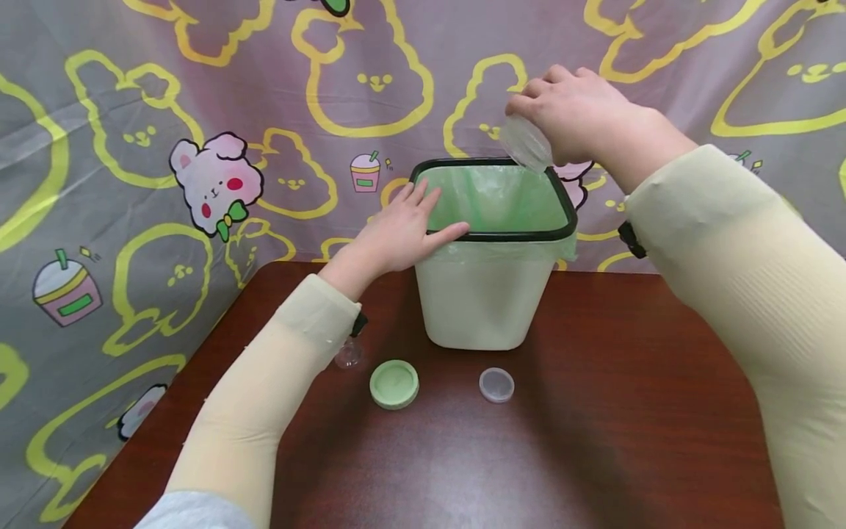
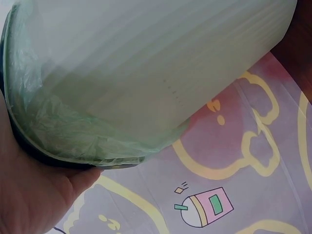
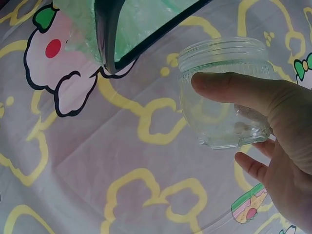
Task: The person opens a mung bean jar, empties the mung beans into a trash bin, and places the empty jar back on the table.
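A white trash bin (image 1: 485, 301) stands on the table, lined with a pale green bag (image 1: 502, 195) under a black rim (image 1: 522, 236). My left hand (image 1: 406, 228) rests on the bin's left rim with its fingers spread and fairly straight; the left wrist view shows this hand (image 2: 44, 195) touching the rim. Above the right side of the bin, my right hand (image 1: 575, 114) grips a clear jar (image 1: 526, 143), tilted with its mouth towards the bin. In the right wrist view the thumb lies across the ribbed jar (image 3: 219, 112), which has no lid on.
In front of the bin lie a round green lid (image 1: 394, 384) and a small translucent round lid (image 1: 496, 385). A small clear object (image 1: 349, 355) sits partly behind my left sleeve. A patterned curtain (image 1: 264, 95) hangs behind the brown table (image 1: 429, 470).
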`<state>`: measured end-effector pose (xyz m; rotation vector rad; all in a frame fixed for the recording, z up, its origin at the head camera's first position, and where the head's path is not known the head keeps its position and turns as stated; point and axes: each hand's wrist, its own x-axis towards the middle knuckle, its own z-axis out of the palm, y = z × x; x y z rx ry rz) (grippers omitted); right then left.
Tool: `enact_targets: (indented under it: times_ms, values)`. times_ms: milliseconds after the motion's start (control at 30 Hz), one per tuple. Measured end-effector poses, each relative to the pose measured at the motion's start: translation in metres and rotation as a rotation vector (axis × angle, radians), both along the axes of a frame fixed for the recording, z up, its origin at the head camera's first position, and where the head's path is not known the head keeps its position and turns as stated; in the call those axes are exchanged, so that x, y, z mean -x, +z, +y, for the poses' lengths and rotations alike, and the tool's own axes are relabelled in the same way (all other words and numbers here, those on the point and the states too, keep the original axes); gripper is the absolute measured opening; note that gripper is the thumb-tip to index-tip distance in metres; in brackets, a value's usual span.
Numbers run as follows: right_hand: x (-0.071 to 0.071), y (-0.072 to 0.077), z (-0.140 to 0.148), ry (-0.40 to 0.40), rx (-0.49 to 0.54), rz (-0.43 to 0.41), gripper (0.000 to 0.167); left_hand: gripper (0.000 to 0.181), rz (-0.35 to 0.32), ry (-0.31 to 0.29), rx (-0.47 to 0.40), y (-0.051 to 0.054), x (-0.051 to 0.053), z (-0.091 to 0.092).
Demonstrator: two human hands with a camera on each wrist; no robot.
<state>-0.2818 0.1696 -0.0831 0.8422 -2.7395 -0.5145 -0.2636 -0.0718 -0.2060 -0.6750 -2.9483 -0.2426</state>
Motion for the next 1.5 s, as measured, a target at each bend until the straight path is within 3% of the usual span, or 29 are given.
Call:
enact_targets:
  times_ms: [133, 400, 533, 933, 1233, 1500]
  values:
    - [-0.001, 0.000, -0.001, 0.013, -0.009, 0.010, 0.079, 0.097, -0.002, 0.001, -0.003, 0.000, 0.000, 0.000]
    - [-0.004, 0.004, -0.005, 0.064, -0.069, 0.143, 0.069, 0.096, -0.004, -0.004, -0.001, 0.000, 0.000, 0.000]
    - [-0.003, 0.005, -0.007, 0.061, -0.117, 0.130, 0.064, 0.097, -0.001, 0.000, -0.004, 0.000, 0.000, 0.000]
    - [-0.005, 0.007, -0.004, 0.083, -0.064, 0.146, 0.070, 0.096, -0.001, 0.008, 0.000, 0.000, 0.000, 0.000]
    - [-0.003, 0.007, -0.004, 0.054, -0.102, 0.074, 0.067, 0.097, 0.000, 0.006, -0.003, 0.000, 0.000, 0.001]
    - [-0.001, 0.003, 0.004, 0.051, -0.027, 0.070, 0.078, 0.098, 0.002, 0.006, -0.004, 0.000, 0.000, 0.000]
